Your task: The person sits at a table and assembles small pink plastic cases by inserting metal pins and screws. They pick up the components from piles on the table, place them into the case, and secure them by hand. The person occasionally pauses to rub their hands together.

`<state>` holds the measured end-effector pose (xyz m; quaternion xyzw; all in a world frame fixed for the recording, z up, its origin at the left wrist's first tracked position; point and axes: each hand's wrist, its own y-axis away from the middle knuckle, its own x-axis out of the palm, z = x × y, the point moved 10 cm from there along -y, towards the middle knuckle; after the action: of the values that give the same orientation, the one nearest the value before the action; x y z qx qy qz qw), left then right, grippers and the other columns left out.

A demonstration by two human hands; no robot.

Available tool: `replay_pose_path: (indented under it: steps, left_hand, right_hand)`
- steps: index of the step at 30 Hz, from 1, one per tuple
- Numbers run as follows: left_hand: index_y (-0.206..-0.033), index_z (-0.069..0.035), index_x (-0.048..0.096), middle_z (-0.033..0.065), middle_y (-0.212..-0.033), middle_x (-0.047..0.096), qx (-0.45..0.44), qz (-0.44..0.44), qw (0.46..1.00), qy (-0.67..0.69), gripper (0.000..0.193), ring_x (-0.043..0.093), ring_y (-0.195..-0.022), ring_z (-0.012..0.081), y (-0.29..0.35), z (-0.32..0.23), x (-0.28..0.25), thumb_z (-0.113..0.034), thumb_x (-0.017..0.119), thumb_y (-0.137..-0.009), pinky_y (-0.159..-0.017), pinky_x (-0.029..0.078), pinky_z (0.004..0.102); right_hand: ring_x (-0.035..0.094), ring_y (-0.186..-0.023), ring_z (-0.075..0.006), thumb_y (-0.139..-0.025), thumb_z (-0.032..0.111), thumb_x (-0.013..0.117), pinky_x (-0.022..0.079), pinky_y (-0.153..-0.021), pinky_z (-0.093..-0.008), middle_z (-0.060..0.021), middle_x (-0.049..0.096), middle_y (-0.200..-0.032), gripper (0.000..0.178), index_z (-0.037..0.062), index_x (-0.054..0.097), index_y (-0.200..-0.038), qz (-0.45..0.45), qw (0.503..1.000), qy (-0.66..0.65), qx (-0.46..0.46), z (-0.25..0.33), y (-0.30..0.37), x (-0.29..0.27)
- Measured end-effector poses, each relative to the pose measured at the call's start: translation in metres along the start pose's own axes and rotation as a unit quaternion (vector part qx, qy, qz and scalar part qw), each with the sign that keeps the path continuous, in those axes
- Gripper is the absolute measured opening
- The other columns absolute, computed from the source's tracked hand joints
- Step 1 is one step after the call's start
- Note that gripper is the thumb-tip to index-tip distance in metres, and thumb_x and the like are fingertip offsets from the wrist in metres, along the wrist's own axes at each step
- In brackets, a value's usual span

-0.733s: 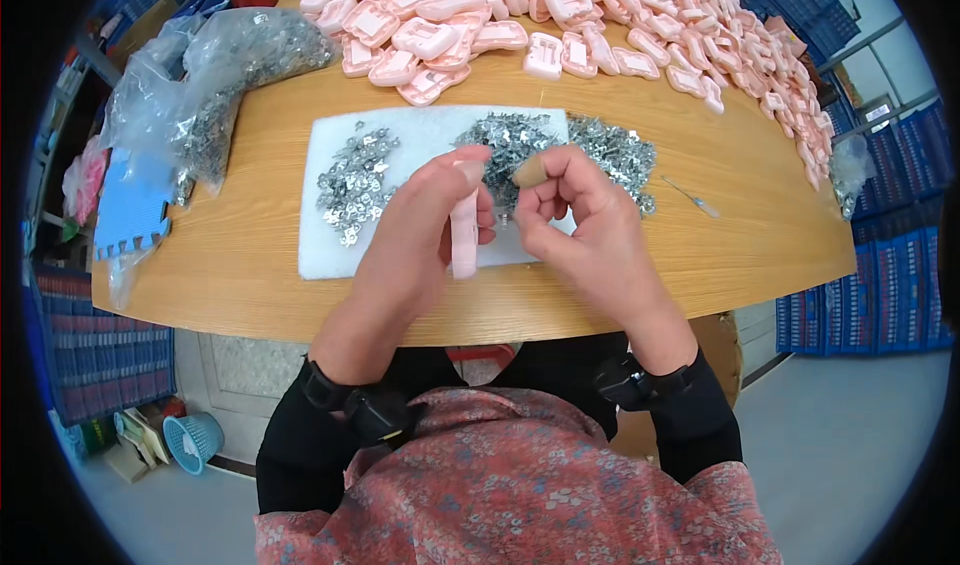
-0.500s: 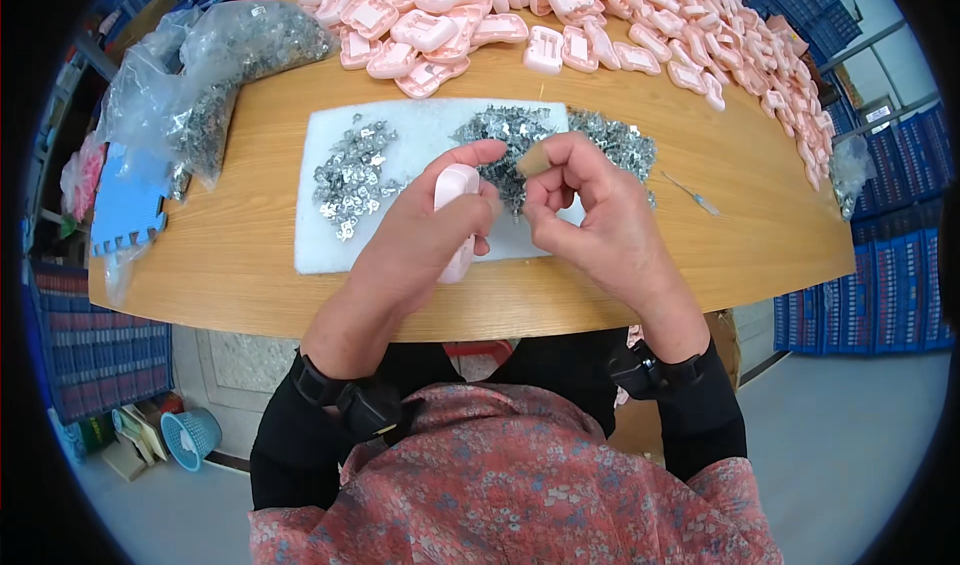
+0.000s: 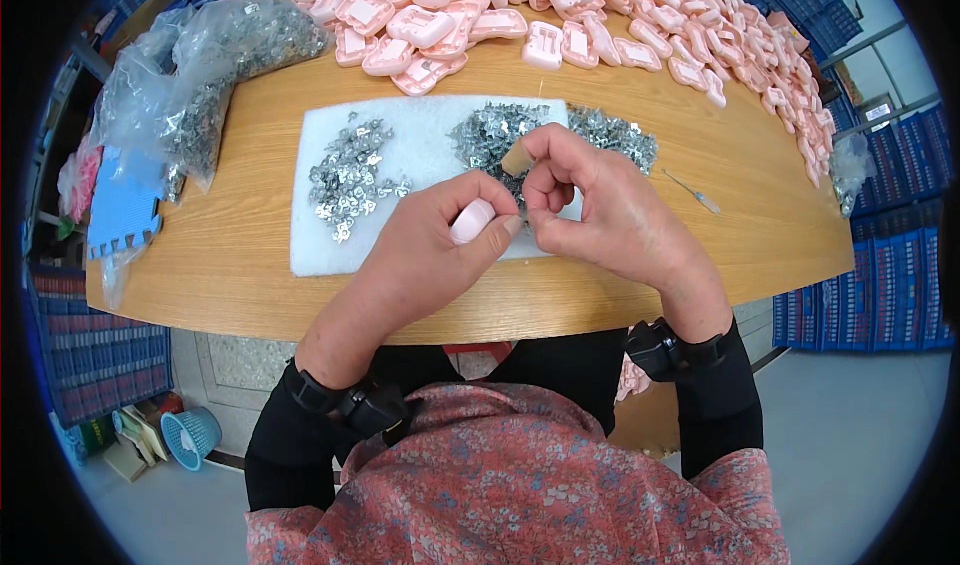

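Note:
My left hand (image 3: 440, 237) is closed around a pale pink plastic housing (image 3: 472, 221), of which one rounded end shows between thumb and forefinger. Close beside it, my right hand (image 3: 590, 200) has its thumb and forefinger pinched together; what lies in the pinch is too small to make out. A tan cover wraps one of its fingertips. Both hands hover over the front of a white foam sheet (image 3: 420, 125). On the sheet lie a loose heap of small metal clips (image 3: 350, 180) at left and a denser heap of metal pieces (image 3: 490, 135) behind my hands.
Many pink housings (image 3: 420, 27) are piled along the table's far side. Clear bags of metal parts (image 3: 215, 75) and a blue foam mat (image 3: 125, 200) lie at left. A thin screwdriver-like tool (image 3: 692, 193) rests right of the sheet. Blue bins (image 3: 865, 290) stand at right.
My left hand has turned the pink housing so one end faces up and brought its fingertips against the right hand's pinch. The right hand has barely moved.

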<state>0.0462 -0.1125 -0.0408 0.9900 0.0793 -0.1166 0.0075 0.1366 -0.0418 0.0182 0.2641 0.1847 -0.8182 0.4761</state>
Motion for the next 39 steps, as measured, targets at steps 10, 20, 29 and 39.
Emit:
replay_pose_path:
  steps: [10,20,29,39]
  left_hand:
    - [-0.108,-0.007,0.060,0.0019,-0.089,0.062,-0.105,0.013,0.941,0.321,0.018,0.064,-0.078,0.0104,-0.002,0.018,0.008,-0.023,0.062,-0.099,-0.068,0.055,0.0256]
    - [-0.111,-0.007,0.058,0.0029,-0.090,0.061,-0.123,0.002,0.916,0.382,0.022,0.064,-0.078,0.0117,-0.003,0.026,0.026,-0.025,0.063,-0.098,-0.066,0.057,0.0288]
    - [-0.115,-0.006,0.057,0.0051,-0.088,0.062,-0.178,0.025,0.894,0.410,0.033,0.064,-0.071,0.0123,0.003,0.029,0.033,-0.033,0.064,-0.098,-0.063,0.059,0.0303]
    - [-0.131,-0.003,0.053,0.0138,-0.083,0.068,-0.244,0.068,0.823,0.509,0.076,0.067,-0.060,0.0250,0.010,0.039,0.041,-0.065,0.022,-0.102,-0.057,0.059,0.0367]
  right_hand:
    - [0.057,-0.091,-0.0084,-0.086,0.000,0.065,0.048,-0.083,-0.0247,-0.0020,0.063,-0.098,0.028,0.0027,0.057,-0.113,-0.079,0.980,-0.179,0.026,-0.018,0.005,-0.011]
    - [0.062,-0.091,-0.0076,-0.092,0.000,0.066,0.051,-0.083,-0.0232,-0.0030,0.065,-0.099,0.021,0.0031,0.059,-0.111,-0.168,0.904,-0.391,0.053,-0.042,0.017,0.010]
    - [0.062,-0.090,-0.0072,-0.091,0.000,0.067,0.050,-0.083,-0.0228,-0.0029,0.066,-0.099,0.020,0.0039,0.061,-0.109,-0.121,0.877,-0.463,0.047,-0.050,0.015,0.013]
    - [0.059,-0.081,-0.0077,-0.085,0.001,0.068,0.048,-0.075,-0.0235,0.0005,0.063,-0.085,0.016,0.0018,0.062,-0.100,-0.078,0.977,-0.197,0.000,-0.008,0.028,0.007]
